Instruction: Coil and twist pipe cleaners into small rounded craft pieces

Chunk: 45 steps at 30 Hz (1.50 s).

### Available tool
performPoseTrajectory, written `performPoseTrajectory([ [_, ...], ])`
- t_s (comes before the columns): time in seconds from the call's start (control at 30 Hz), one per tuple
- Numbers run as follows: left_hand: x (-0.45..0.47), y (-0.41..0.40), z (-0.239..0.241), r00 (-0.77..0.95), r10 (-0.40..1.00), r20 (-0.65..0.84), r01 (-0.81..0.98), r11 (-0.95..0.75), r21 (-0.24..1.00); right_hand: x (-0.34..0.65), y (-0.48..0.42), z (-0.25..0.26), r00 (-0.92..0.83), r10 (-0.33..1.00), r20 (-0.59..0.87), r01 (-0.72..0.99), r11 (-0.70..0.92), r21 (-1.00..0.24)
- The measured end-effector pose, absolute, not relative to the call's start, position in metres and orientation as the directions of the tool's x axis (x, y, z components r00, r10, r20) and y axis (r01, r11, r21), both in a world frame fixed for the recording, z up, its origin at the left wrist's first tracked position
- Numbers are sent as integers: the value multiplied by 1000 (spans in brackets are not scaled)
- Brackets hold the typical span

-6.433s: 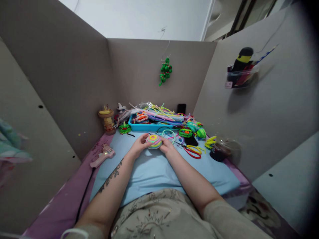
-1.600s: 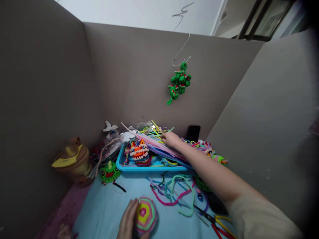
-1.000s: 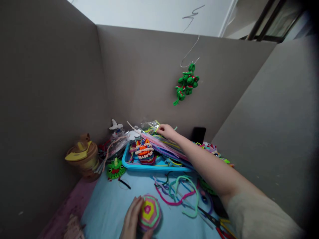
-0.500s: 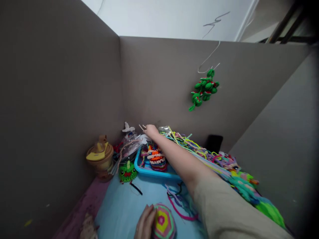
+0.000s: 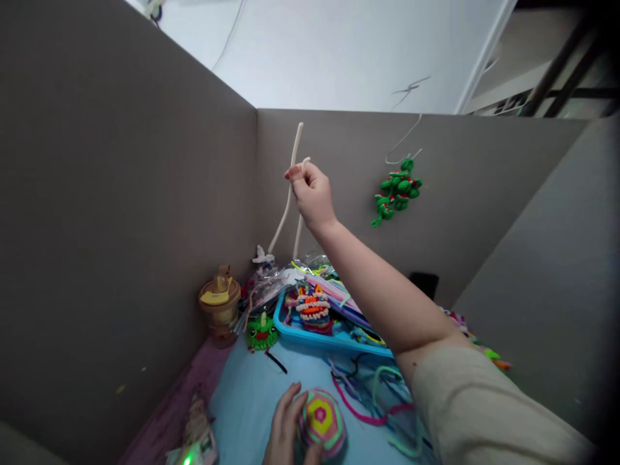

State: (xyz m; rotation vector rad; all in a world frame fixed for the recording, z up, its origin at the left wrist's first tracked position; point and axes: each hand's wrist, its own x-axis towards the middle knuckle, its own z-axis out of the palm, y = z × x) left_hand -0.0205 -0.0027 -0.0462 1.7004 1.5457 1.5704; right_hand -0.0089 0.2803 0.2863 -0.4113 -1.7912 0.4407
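Observation:
My right hand [image 5: 314, 194] is raised above the table, closed on cream-white pipe cleaners [image 5: 279, 227] whose ends stick out above and below the fist. Low in the view, my left hand [image 5: 285, 426] curls round the left side of a round coiled piece [image 5: 325, 416] striped pink, yellow and green. Its fingers and thumb rest on the edge of this piece, which lies over the blue table surface [image 5: 242, 400]. Loose pink and mint pipe cleaners [image 5: 368, 418] lie just right of the piece.
A blue tray [image 5: 310, 337] holds an orange-and-white striped piece [image 5: 314, 307] and several coloured stems. Left of it are a green fuzzy figure [image 5: 262, 334] and a lidded brown cup [image 5: 220, 313]. Grey partitions [image 5: 339, 142] enclose the table; a green ornament [image 5: 398, 192] hangs at the back.
My right hand has risen from behind the tray, lifting the white pipe cleaners up. My left hand stays at the round piece, its thumb now showing. The camera view has shifted slightly.

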Motion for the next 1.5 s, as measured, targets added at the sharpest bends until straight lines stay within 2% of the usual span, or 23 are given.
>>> performPoseTrajectory([
  [0.1, -26, -8, -33, -330, 776, 538, 429, -384, 818, 17, 213, 294, -358, 547, 757, 6, 812, -584],
  [0.17, -29, -14, -17, -383, 714, 586, 355, -472, 807, 31, 169, 283, -495, 590, 638, 36, 747, -664],
  [0.2, -29, -17, -5, -418, 701, 577, 276, -507, 816, 36, 149, 274, -559, 607, 565, 66, 711, -700],
  [0.27, -25, -24, 22, -359, 783, 508, 57, -525, 849, 44, 115, 251, -634, 638, 437, 134, 647, -751],
  [0.33, -17, -33, 50, -215, 909, 357, -195, -399, 896, 50, 89, 226, -637, 685, 353, 199, 590, -783],
  [0.4, -6, -44, 68, -48, 985, 167, -388, -173, 905, 60, 73, 201, -603, 736, 308, 260, 547, -796],
  [0.47, 4, -58, 73, 47, 998, 46, -487, -17, 873, 73, 66, 178, -584, 765, 273, 326, 529, -784],
  [0.57, 9, -76, 59, 12, 999, -48, -513, 47, 857, 100, 69, 150, -468, 854, 227, 466, 457, -758],
  [0.63, 3, -83, 46, 3, 996, -91, -434, 84, 897, 116, 73, 135, -378, 896, 234, 503, 410, -761],
  [0.7, -10, -87, 38, -19, 996, -84, -270, 76, 960, 127, 76, 122, -336, 908, 250, 505, 398, -766],
  [0.77, -26, -89, 38, -68, 998, 9, 34, -7, 999, 135, 71, 108, -206, 935, 288, 468, 353, -810],
  [0.8, -34, -91, 40, -80, 993, 92, 226, -72, 971, 138, 66, 101, -139, 944, 299, 417, 330, -847],
  [0.87, -47, -95, 44, -75, 968, 240, 574, -155, 804, 145, 48, 83, -114, 961, 252, 249, 273, -929],
  [0.97, -55, -102, 45, 8, 968, 252, 869, -132, 477, 161, 10, 55, -223, 969, 102, 19, 109, -994],
  [1.07, -55, -104, 38, 18, 985, 171, 962, -64, 267, 184, -21, 33, -262, 965, -26, -208, -83, -975],
  [1.17, -53, -101, 28, 18, 992, 121, 980, -42, 193, 201, -35, 19, -279, 958, -67, -289, -150, -946],
  [1.3, -38, -98, 19, 83, 989, 120, 968, -109, 228, 196, -44, 4, -215, 976, 24, -208, -22, -978],
  [1.43, -3, -97, 16, 225, 958, 178, 890, -277, 364, 181, -53, -4, -396, 915, 72, -120, 26, -992],
  [1.5, 11, -95, 15, 272, 936, 222, 850, -342, 401, 190, -47, -2, -408, 906, 114, -42, 106, -993],
])
